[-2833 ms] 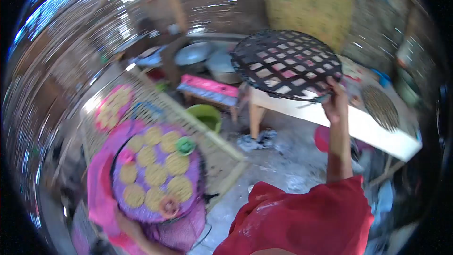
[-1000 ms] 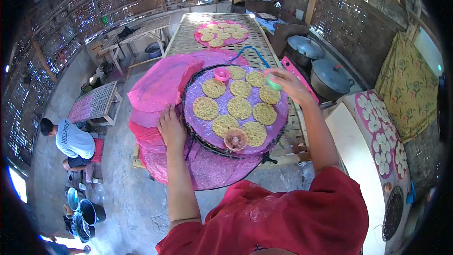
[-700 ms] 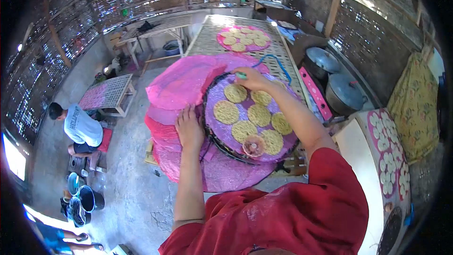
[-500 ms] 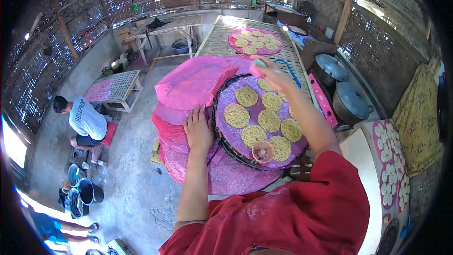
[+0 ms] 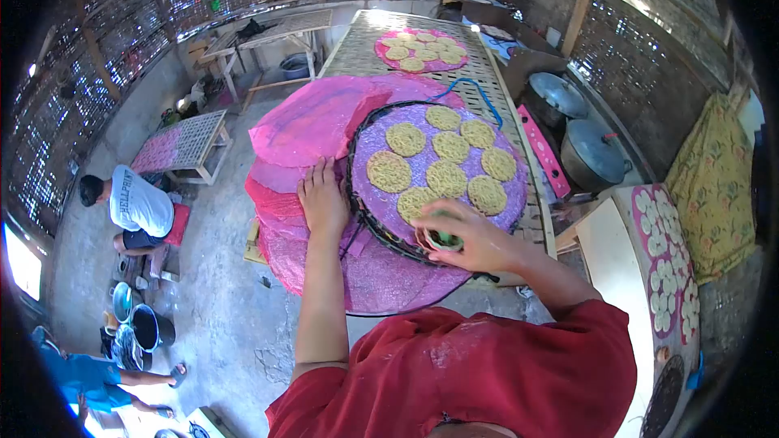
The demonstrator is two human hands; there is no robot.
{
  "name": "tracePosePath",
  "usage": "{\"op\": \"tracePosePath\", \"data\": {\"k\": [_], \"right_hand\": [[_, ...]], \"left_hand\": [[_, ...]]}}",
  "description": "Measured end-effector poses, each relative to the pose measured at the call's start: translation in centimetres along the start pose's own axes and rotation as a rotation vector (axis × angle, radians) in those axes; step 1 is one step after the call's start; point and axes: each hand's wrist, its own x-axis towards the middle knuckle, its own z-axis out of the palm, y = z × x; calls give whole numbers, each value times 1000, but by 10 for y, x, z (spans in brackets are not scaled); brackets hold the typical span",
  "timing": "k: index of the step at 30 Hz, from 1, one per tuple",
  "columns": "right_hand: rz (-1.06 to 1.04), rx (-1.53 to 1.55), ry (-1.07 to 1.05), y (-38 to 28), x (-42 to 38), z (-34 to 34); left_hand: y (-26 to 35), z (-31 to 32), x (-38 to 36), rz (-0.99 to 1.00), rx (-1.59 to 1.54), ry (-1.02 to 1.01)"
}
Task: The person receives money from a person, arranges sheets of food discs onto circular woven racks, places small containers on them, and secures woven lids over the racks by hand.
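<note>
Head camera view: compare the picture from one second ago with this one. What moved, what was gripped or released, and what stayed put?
The right hand came back from the tray's far edge to its near edge and now closes over a small green cup; the pink cup at the far edge is gone. The left hand stayed flat on the pink sheets beside the round tray; the noodle discs kept their places.

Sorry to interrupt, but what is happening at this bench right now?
A person in a red shirt stands over a round black rack lined with purple cloth that carries yellow noodle discs. The left hand lies flat on the pink cloths beside the rack. The right hand grips a small green cup at the rack's near edge. Another person crouches on the floor.
</note>
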Motion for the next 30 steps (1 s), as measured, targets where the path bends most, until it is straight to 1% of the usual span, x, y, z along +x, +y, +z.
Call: {"op": "tracePosePath", "data": {"k": [2, 3, 5, 6, 7, 8, 9, 10, 11, 13, 14, 15, 16, 17, 18, 19, 20, 21, 22, 23, 24, 25, 26, 27, 28, 29, 30], "right_hand": [[101, 129, 109, -4, 4, 4], [108, 123, 122, -3, 7, 10], [99, 66, 251, 4, 13, 22], [199, 280, 214, 4, 15, 20], [210, 275, 222, 10, 15, 16], [340, 762, 267, 18, 15, 11], [456, 1252, 308, 18, 16, 2], [486, 1390, 380, 14, 8, -9], [486, 1386, 393, 6, -5, -17], [341, 1593, 395, -9, -37, -35], [250, 1451, 377, -13, -61, -43], [249, 1442, 399, -21, -84, -53], [137, 1498, 440, -31, -108, -65], [24, 1546, 483, -38, -133, -73], [25, 1530, 511, -27, -163, -69], [99, 1423, 632, -1, -196, -57], [128, 1420, 672, 13, -228, -46], [158, 1417, 713, 28, -261, -35], [149, 1457, 703, 23, -283, -30], [141, 1497, 694, 19, -304, -25], [276, 1583, 801, 3, -318, -19], [416, 1674, 923, -13, -331, -13], [428, 1672, 980, -23, -342, -10], [499, 1662, 999, -31, -350, -10], [568, 1655, 1017, -38, -362, -9], [576, 1655, 1071, -48, -377, -6], [650, 1613, 1079, -55, -390, -4]], "left_hand": [[-1, 2, 0, 12, 4, -2], [-2, 3, 0, 11, 13, -2], [-5, 5, 0, 38, 15, 7], [-5, 4, 0, 38, 10, 8], [-4, 4, -1, 35, 5, 6], [-5, 6, -2, 53, -8, 41], [-7, 7, -2, 62, -14, 34], [-9, 6, -2, 65, -15, 34], [-8, 6, -2, 70, -15, 36], [-5, 2, -2, 77, -24, 51], [-6, 1, -2, 91, -75, 81], [-6, 0, -1, 107, -130, 108], [-7, -1, 3, 140, -239, 147], [-20, 5, 9, 132, -259, 275], [-24, 14, 11, 121, -282, 400], [-3, -17, 3, 108, -312, 496], [18, -50, -3, 133, -289, 586], [52, -88, -15, 180, -270, 641], [94, -117, -34, 221, -253, 700], [134, -133, -57, 309, -383, 621], [173, -136, -88, 398, -509, 523], [211, -125, -127, 436, -644, 289], [245, -115, -164, 551, -995, -218], [288, -109, -189, 786, -1000, -433], [324, -85, -220, 868, -1056, -549], [352, -63, -248, 863, -1119, -614], [372, -43, -269, 858, -1177, -675]]}}
